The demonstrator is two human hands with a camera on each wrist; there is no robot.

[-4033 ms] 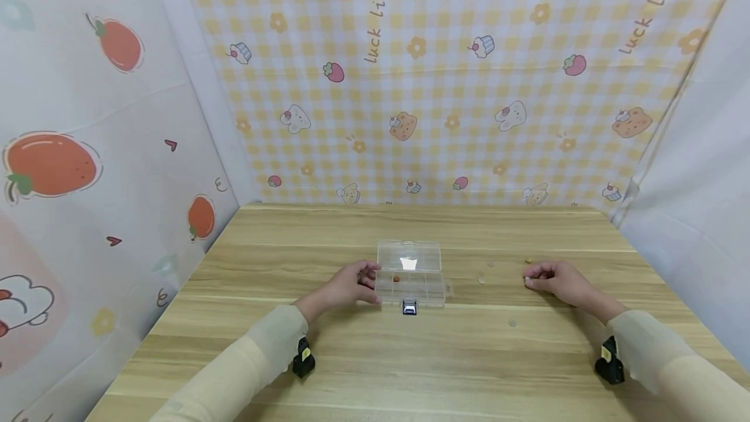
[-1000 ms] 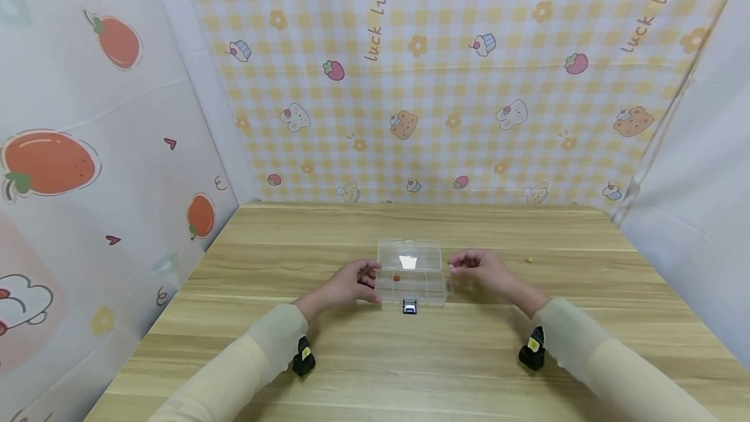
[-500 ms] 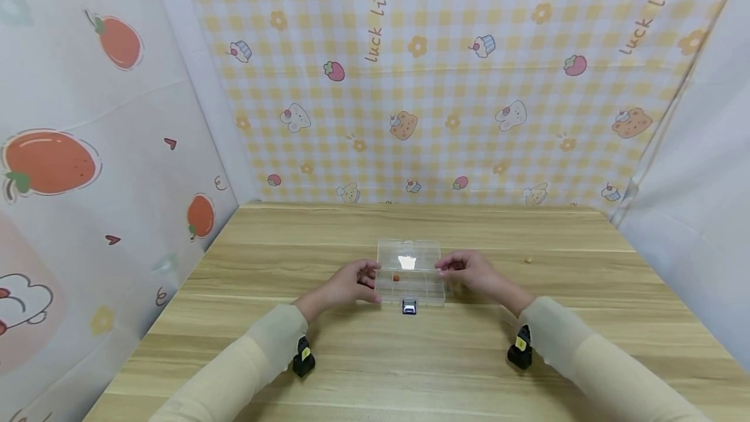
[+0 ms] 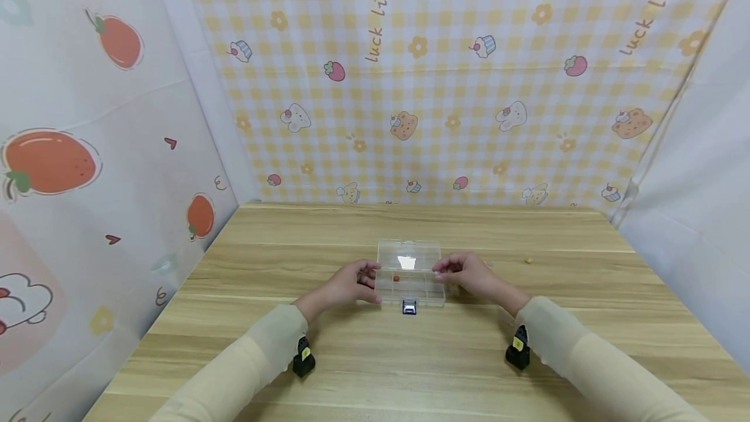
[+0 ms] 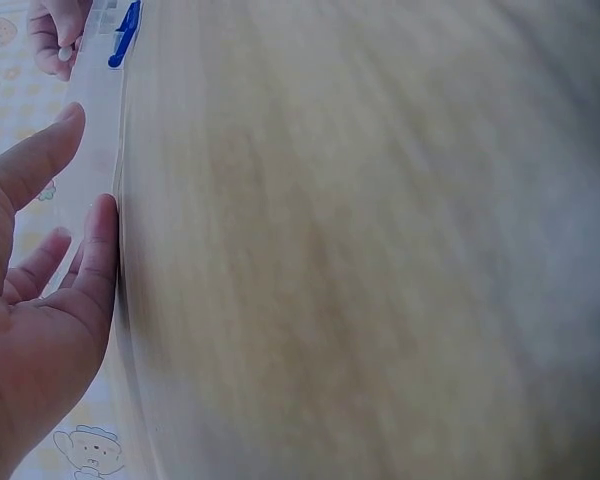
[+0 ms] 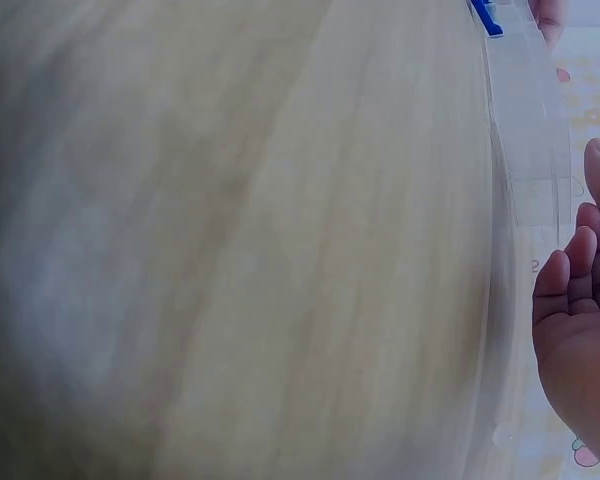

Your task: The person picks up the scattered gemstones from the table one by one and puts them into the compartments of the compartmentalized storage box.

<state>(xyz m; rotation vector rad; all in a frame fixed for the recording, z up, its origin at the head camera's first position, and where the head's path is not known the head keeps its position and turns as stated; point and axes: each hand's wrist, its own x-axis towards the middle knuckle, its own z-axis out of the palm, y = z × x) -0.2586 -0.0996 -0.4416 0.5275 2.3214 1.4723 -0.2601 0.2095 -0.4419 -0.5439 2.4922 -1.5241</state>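
Observation:
A clear plastic compartment box (image 4: 408, 286) stands on the table with its lid (image 4: 404, 249) tipped back and a blue clip (image 4: 409, 307) hanging at its front. One small orange-red piece (image 4: 396, 279) lies in a rear left compartment. My left hand (image 4: 351, 281) rests at the box's left end, fingers spread and loosely bent against its side. My right hand (image 4: 465, 273) is at the box's right end, above a rear right compartment. In the left wrist view its thumb and finger pinch a small white round piece (image 5: 66, 53).
A small yellowish piece (image 4: 528, 260) and a pale disc (image 4: 489, 264) lie on the wooden table (image 4: 375, 363) right of the box. Behind the table hangs a checked cloth (image 4: 433, 96). A patterned cloth (image 4: 117, 226) hangs at the left.
Four seconds ago my right hand was at the table's right, pinching a small white piece. It has moved left to the box's right end. My left hand has stayed in place.

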